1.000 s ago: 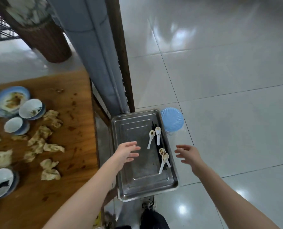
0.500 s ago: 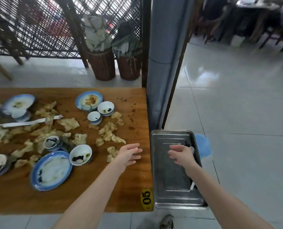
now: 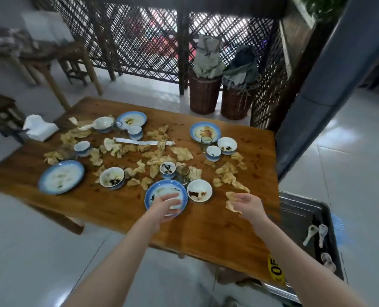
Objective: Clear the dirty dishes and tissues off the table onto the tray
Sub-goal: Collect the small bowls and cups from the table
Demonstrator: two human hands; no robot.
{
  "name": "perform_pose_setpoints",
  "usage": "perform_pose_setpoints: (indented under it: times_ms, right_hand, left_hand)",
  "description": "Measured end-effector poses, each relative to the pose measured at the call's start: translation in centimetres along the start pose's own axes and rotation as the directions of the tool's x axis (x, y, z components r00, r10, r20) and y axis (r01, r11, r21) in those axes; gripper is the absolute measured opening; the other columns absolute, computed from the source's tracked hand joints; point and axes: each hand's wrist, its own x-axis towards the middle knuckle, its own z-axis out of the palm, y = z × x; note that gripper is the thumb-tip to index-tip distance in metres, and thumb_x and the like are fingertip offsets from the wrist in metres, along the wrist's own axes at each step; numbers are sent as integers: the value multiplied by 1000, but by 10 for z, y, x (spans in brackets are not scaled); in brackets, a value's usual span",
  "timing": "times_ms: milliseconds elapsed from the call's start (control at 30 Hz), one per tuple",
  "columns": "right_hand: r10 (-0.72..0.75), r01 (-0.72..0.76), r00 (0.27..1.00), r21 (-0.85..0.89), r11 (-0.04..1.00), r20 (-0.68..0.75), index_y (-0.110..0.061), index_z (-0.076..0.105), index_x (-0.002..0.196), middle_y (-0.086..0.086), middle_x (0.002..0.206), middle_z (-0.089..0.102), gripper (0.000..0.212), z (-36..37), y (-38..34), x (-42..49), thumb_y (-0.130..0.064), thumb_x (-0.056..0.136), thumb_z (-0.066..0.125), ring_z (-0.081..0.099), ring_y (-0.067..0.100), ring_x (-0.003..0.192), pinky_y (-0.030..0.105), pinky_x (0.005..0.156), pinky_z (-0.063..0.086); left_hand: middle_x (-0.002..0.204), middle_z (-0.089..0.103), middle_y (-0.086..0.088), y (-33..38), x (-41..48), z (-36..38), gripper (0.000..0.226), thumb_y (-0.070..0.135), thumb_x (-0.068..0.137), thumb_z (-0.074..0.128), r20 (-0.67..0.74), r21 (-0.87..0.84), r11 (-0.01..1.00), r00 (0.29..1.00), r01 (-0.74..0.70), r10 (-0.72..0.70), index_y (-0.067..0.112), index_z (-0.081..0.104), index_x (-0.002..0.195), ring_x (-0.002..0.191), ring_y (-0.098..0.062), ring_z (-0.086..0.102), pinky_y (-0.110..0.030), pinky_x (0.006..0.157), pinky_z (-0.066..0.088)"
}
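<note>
The left hand (image 3: pixel 164 206) lies over the near half of a blue-rimmed plate (image 3: pixel 159 190) at the table's (image 3: pixel 206 229) near edge, fingers loosely bent with nothing clasped. Motion blur hides whether they touch the plate. The right hand (image 3: pixel 248 203) hovers over the table's near right corner, palm open and fingers spread, empty, just beside a crumpled tissue (image 3: pixel 230 206).

A white bowl (image 3: pixel 199 191) sits on the table touching the plate, with a glass (image 3: pixel 182 172) just behind. More tissues (image 3: pixel 157 158) litter the table's middle, among small bowls, and three more plates (image 3: pixel 61 177) stand toward its left and far sides. The steel tray (image 3: pixel 299 209) sits off the table's right end, lower down, holding white spoons (image 3: pixel 317 232). A yellow tag (image 3: pixel 276 268) marks the table's near right edge.
</note>
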Motion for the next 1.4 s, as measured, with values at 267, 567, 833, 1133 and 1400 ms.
perform_pose_setpoints:
  times_ms: [267,567,833,1133,1400]
  right_hand:
    - [12,-10,999,-68,998,36,-21,66,100,-2,90,67,20,60,-26,11,-11,83,67,62,12,79,25,60,51]
    - [57,-48,992,-76,996,113,-17,67,100,10,106,65,20,113,-40,42,-6,84,65,60,20,90,25,60,46]
    - [19,-9,987,-67,998,158,-17,66,99,7,104,66,16,133,-62,83,-8,86,67,62,18,91,21,60,45]
    - [44,-41,998,-66,997,42,-18,67,99,0,96,67,17,135,-54,96,-7,85,66,63,15,90,24,66,49]
    - [137,-126,969,66,990,-203,-23,67,80,-4,83,68,8,149,-29,56,-18,80,74,65,12,77,20,53,46]
  left_hand:
    - [106,68,-4,-10,-2,-67,27,16,85,72,-108,-61,998,994,12,-19,23,67,110,91,-18,67,-28,65,47]
    - [109,68,0,-16,22,-102,27,15,92,63,-205,-78,997,979,-16,0,23,61,118,98,-20,64,-33,80,48]
    - [113,66,0,2,70,-109,26,15,95,58,-272,10,999,961,-47,48,21,60,119,93,-16,65,-30,73,44]
    - [112,62,-4,16,109,-115,27,10,95,56,-182,93,996,983,6,11,18,61,121,92,-17,61,-31,75,46]
    - [118,63,-4,22,135,-135,28,12,96,53,-1,294,956,1000,18,-18,16,60,124,98,-17,60,-23,68,46]
